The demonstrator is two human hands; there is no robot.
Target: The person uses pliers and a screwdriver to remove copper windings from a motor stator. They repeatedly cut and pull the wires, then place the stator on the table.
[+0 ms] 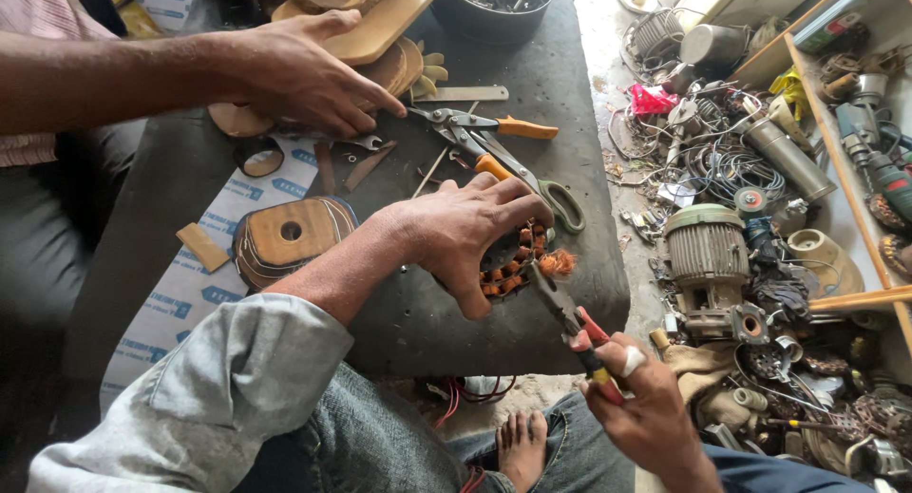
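Nearest, the right hand (646, 403) grips red-handled pliers (570, 322), nose at the copper-wound motor stator (518, 265). The left hand (470, 237) clamps the stator against the dark desk (560, 104), steadying it. Beyond, another person's hand (304, 75) rests near orange-handled snips (484, 127).

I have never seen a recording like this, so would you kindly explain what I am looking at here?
There is one picture, from a camera worn on a person's head, looking down at their own hands. The left hand steadies a round motor part with copper windings on a dark table. The right hand grips red-handled pliers whose tip is at the windings. Snips, green-handled scissors and a wooden form lie on the table. The hand at the top belongs to another person.
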